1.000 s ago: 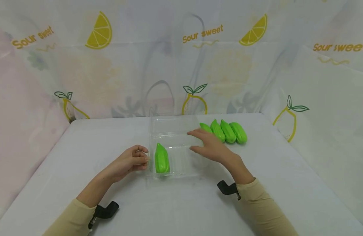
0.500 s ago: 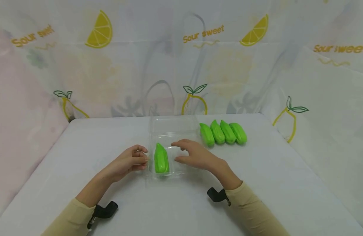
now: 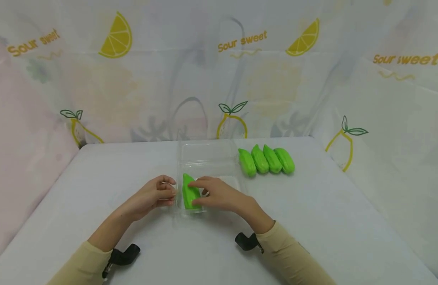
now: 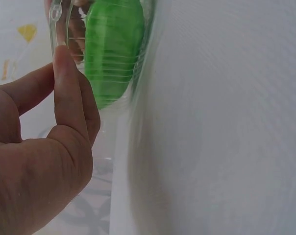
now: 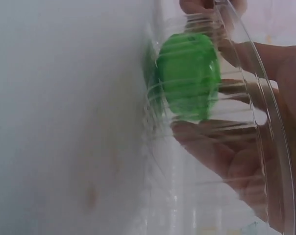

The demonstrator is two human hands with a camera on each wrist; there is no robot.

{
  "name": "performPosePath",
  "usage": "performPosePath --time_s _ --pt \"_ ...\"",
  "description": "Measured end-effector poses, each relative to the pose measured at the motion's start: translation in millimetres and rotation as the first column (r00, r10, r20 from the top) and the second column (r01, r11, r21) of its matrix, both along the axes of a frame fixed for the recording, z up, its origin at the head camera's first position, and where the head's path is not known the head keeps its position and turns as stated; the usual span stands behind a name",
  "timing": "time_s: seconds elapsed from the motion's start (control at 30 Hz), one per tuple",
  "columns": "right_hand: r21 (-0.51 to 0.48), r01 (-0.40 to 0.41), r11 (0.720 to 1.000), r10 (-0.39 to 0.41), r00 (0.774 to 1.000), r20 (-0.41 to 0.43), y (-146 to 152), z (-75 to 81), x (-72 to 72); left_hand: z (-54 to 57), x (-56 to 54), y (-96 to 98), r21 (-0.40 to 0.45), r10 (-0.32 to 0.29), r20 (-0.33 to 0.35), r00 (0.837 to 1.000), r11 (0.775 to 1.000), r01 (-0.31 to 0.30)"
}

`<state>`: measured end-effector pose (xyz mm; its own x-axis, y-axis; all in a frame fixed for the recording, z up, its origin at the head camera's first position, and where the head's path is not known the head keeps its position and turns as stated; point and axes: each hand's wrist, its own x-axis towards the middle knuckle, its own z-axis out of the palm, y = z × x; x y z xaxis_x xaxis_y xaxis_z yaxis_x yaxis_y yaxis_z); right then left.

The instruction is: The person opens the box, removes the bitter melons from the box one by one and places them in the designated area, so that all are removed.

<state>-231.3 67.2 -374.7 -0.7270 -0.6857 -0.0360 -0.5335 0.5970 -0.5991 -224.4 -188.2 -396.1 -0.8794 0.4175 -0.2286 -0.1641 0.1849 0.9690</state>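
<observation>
A green ridged toy vegetable with a pointed tip (image 3: 188, 193) lies at the left inside a clear plastic box (image 3: 209, 151), whose lid is folded back. My right hand (image 3: 219, 193) reaches into the box from the right, thumb and fingers spread around the toy. Seen through the plastic in the right wrist view, fingertips (image 5: 185, 129) are beside the toy; whether they touch it is unclear. With thumb and fingers, my left hand (image 4: 60, 122) pinches the box's left rim. The toy (image 4: 113, 49) shows behind the wall there.
Several matching green toys (image 3: 260, 160) lie side by side on the white table (image 3: 169, 253), right of the lid. Behind the table hangs a printed cloth (image 3: 151, 83) with lemon drawings. Black wrist mounts (image 3: 248, 241) sit below each forearm.
My right hand has moved left and inward, from beside the row of toys to the toy in the box. My left hand has stayed at the box's left rim.
</observation>
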Motion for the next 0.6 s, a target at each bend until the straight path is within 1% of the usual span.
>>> performPosePath --time_s 0.13,0.37,0.6 --pt "-0.001 0.010 1.000 -0.010 1.000 -0.006 -5.6 -2.1 1.8 -0.7 -0.2 0.1 0.005 -0.002 0.000 1.000 1.000 0.002" --pt "0.000 0.047 0.999 -0.047 0.996 -0.078 -9.6 -4.9 2.3 -2.2 -1.0 0.1 0.005 -0.001 0.001 1.000 1.000 0.001" --pt "0.018 0.080 0.997 -0.078 0.992 -0.095 -11.3 -4.7 3.2 -2.1 -0.6 0.3 0.000 0.004 0.002 1.000 1.000 -0.004"
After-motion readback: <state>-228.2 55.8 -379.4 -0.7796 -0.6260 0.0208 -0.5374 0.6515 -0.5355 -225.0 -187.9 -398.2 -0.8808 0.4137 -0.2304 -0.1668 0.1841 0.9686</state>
